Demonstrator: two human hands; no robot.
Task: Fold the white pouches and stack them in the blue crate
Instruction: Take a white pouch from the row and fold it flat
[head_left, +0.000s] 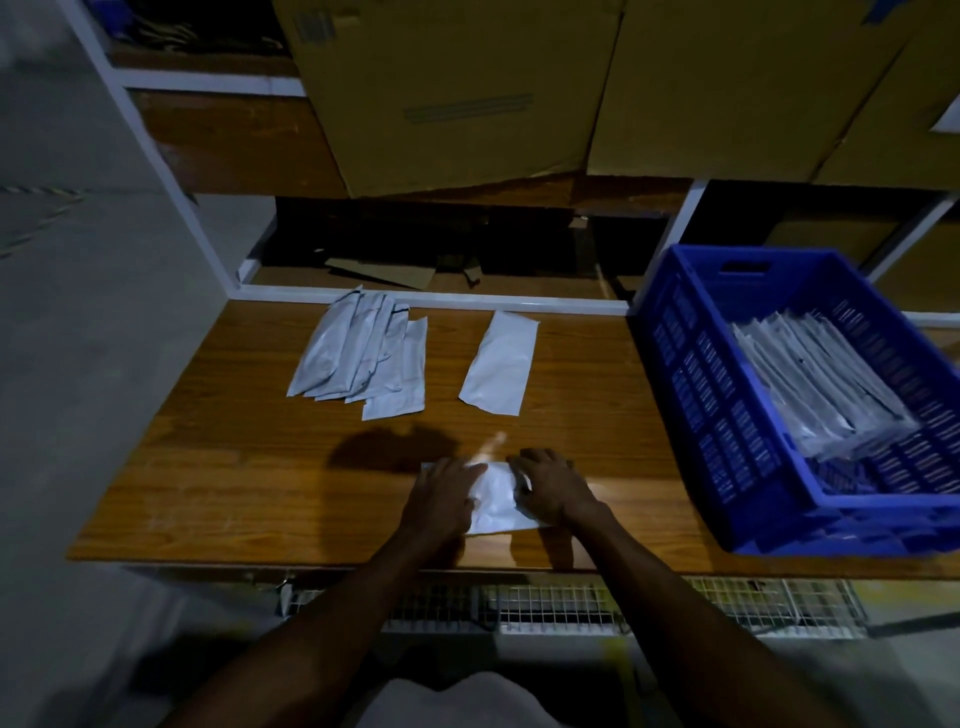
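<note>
**Pouches spread across the desk, one under both hands at the near edge**

Pouches are lying in three places on the wooden desk (218, 467), and more are sitting in the crate. Toward the far left, a fanned pile of white pouches (358, 358) is resting just short of the desk's far edge, its pieces overlapping and running lengthwise from far to near. Bare wood is showing between this pile and the left edge, and a wide open strip is lying between the pile and the near edge.

Just right of the pile, and apart from it, a single flat pouch (500, 364) is lying alone, also close to the far edge.

Near the middle of the near edge, the left hand (441, 499) is pressing down on the left part of a white pouch (496, 501), fingers spread and fairly straight. The right hand (553, 491) is resting on the right part of the same pouch with its fingers curled at the pouch's edge; whether they are pinching it or only pressing cannot be told. The pouch's bright middle is showing between the two hands.

Open desk is stretching from the right hand to the blue crate (691, 374), which is standing on the right end of the desk, overhanging toward the near right corner. Inside it, a stack of folded pouches (821, 384) is leaning along the crate's floor.

Cardboard boxes (457, 88) are sitting on the shelving beyond the far edge.
</note>
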